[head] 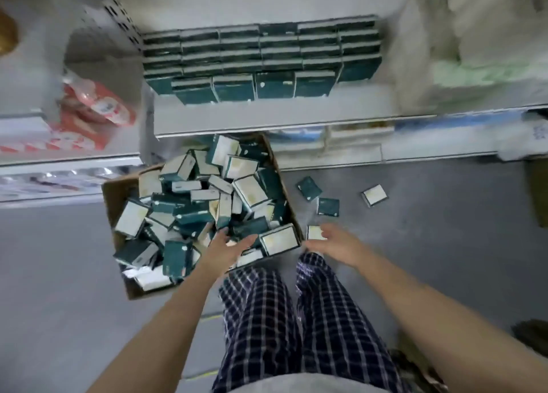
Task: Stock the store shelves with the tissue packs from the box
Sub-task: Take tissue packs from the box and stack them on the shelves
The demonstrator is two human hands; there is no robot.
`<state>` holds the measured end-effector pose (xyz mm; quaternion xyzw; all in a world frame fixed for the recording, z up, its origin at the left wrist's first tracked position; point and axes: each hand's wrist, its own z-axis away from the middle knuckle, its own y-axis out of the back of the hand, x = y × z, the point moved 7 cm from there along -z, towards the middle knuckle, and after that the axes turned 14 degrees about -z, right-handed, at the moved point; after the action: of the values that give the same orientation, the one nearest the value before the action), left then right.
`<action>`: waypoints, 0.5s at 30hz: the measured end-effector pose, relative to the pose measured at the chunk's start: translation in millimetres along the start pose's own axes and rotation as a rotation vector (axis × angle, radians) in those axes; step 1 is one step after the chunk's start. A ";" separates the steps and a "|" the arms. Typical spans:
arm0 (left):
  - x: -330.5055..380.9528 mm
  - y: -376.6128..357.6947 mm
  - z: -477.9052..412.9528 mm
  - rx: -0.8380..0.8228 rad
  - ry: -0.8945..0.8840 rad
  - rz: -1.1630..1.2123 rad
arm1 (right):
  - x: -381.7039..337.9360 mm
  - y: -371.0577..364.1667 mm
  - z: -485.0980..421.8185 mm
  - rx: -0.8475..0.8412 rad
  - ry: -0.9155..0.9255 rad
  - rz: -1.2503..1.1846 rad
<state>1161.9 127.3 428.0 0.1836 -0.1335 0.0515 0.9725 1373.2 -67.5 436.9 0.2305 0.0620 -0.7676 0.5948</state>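
A brown cardboard box [118, 194] on the floor holds a jumbled heap of dark green and white tissue packs [204, 203]. On the white shelf [267, 115] above it, rows of the same packs [261, 57] stand stacked. My left hand [228, 246] reaches into the near right corner of the box, fingers spread and relaxed over the packs, holding nothing. My right hand [335, 241] hovers open just right of the box, above a pack [314, 232] lying on the floor. Three more packs [327, 205] lie loose on the floor to the right.
Red packaged goods [89, 117] fill the shelf at left and white bulky packs [474, 51] the shelf at right. Lower shelves hold more stock [326, 143]. My legs in checked trousers [296, 318] stand just behind the box on the grey floor [430, 244].
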 end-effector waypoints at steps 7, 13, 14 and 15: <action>-28.0 -65.8 -34.9 -0.001 0.172 0.225 | 23.7 -11.9 -76.7 -0.061 -0.130 -0.030; -28.6 -89.4 -102.0 -0.003 0.237 0.364 | 43.8 -27.4 -153.8 -0.023 -0.337 -0.211; -29.8 -95.7 -110.4 -0.021 0.256 0.380 | 47.6 -32.5 -162.1 -0.039 -0.369 -0.215; -31.1 -101.9 -116.5 -0.039 0.282 0.388 | 50.9 -37.2 -167.8 -0.060 -0.395 -0.200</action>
<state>1175.3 74.4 279.8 0.1269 -0.0301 0.2602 0.9567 1375.7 -39.9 259.9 0.0506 -0.0102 -0.8509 0.5228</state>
